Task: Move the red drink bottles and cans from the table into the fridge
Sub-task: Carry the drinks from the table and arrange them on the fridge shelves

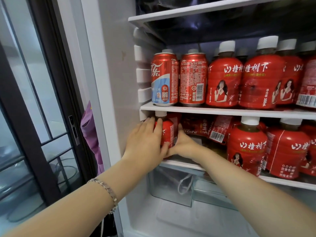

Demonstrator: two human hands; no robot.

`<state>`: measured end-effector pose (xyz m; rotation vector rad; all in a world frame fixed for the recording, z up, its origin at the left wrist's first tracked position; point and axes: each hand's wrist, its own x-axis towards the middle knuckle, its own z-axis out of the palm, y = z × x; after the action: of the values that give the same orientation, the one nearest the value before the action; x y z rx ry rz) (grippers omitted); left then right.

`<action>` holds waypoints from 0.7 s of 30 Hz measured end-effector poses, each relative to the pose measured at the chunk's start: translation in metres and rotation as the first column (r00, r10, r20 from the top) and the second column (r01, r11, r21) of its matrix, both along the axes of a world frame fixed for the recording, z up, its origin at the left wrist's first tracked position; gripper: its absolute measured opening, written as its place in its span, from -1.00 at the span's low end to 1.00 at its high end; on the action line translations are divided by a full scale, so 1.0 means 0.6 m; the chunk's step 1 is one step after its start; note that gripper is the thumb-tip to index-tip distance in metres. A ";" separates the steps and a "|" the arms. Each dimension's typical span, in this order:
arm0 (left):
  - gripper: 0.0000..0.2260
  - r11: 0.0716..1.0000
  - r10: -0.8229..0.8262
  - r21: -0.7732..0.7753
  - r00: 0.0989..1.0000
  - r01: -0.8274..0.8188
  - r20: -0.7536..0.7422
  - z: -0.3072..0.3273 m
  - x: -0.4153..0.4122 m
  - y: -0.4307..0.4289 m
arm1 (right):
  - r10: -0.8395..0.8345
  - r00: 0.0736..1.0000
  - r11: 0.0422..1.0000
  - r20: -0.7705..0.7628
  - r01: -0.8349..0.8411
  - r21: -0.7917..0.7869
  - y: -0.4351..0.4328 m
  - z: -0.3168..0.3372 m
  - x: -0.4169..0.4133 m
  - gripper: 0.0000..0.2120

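Both forearms stretch in from the bottom edge, a silver link bracelet (106, 190) on the left wrist. And they meet on one red drink bottle (166, 132)! The left hand (145, 139) wraps its left side, fingers up over the shoulder and thumb across the lower front. The right hand (183, 144) curls round its right side, fingertips out of sight behind the label. So both hands are gripping the same bottle.

It stands upright at the far left end of the lower shelf (282, 181), its white cap tucked just under the middle shelf (222, 111). The hands hide its base, so I can't tell whether it rests on the shelf.

Just right of it, farther back, red bottles lying on their sides (205, 127). Beyond those, more upright bottles (246, 146) pack that shelf's right part.

One level up, two red cola cans (164, 79) stand side by side at the left. A row of white-capped red bottles (224, 79) runs off to the right.

Below the hands sits a clear crisper drawer (171, 185). Left of the fridge (106, 65), purple fabric (89, 130) hangs beside a dark-framed glass door (34, 100).
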<state>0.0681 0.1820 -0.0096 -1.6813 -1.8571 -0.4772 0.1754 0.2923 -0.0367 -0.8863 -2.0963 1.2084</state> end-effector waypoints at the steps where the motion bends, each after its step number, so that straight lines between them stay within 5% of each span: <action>1: -0.41 0.999 -0.009 0.046 1.000 0.009 0.003 0.002 0.003 -0.001 | 0.008 1.000 1.000 -0.013 -0.008 0.017 0.001 -0.001 0.000 0.19; 6: -0.61 0.994 0.007 0.111 0.999 -0.003 -0.033 -0.002 0.015 0.009 | 0.007 0.998 0.996 -0.058 -0.002 0.094 0.007 -0.012 0.009 0.06; 10: -0.60 0.984 -0.045 0.165 0.990 0.067 -0.136 -0.014 0.007 0.015 | 0.017 0.983 0.992 0.181 -0.039 0.117 0.009 0.000 0.018 0.23; 13: -0.64 0.978 -0.059 0.190 0.989 0.085 -0.137 -0.014 0.004 0.018 | -0.047 0.923 0.975 0.381 -0.041 0.220 0.002 0.025 0.035 -0.18; 15: -0.64 0.978 -0.059 0.189 0.990 0.083 -0.128 -0.014 0.004 0.020 | -0.318 0.828 0.865 0.462 0.054 0.499 -0.020 0.040 0.045 -0.41; 18: -0.62 0.973 -0.070 0.207 0.989 0.097 -0.134 -0.016 0.002 0.023 | -0.636 0.609 0.595 0.473 -0.003 0.804 -0.063 0.046 0.065 -0.49; 21: -0.61 0.971 -0.076 0.216 0.989 0.103 -0.130 -0.018 -0.001 0.024 | -0.712 0.699 0.260 0.064 0.179 0.949 -0.099 0.041 0.103 -0.64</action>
<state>0.0676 0.1963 -0.0201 -1.6101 -1.5842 -0.5840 0.2374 0.2330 -0.0123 -1.1677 -2.0998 -0.6335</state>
